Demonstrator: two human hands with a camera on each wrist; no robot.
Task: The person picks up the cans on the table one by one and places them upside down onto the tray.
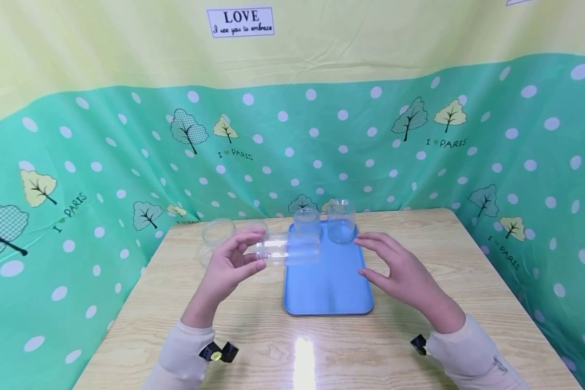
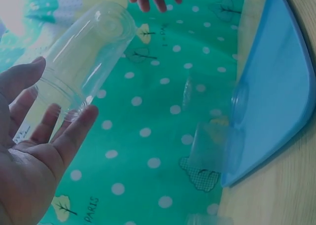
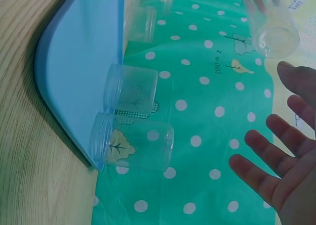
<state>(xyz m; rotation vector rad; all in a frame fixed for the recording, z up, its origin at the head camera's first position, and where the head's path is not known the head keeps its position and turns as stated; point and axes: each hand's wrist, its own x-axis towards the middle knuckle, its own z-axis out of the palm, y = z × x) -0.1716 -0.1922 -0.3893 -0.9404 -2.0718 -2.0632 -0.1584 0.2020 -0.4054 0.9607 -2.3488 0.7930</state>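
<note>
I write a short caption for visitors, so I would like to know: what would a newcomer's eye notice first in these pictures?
Probably the green dotted cloth behind the table. Next comes the blue tray on the table, with two clear jars at its far end. The left hand holds another jar sideways in the air.

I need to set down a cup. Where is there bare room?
Bare: the near half of the blue tray, before its two clear jars; the wooden table between tray and right curtain. Crowded: the tray's back and the table's far left, with other clear jars.
</note>
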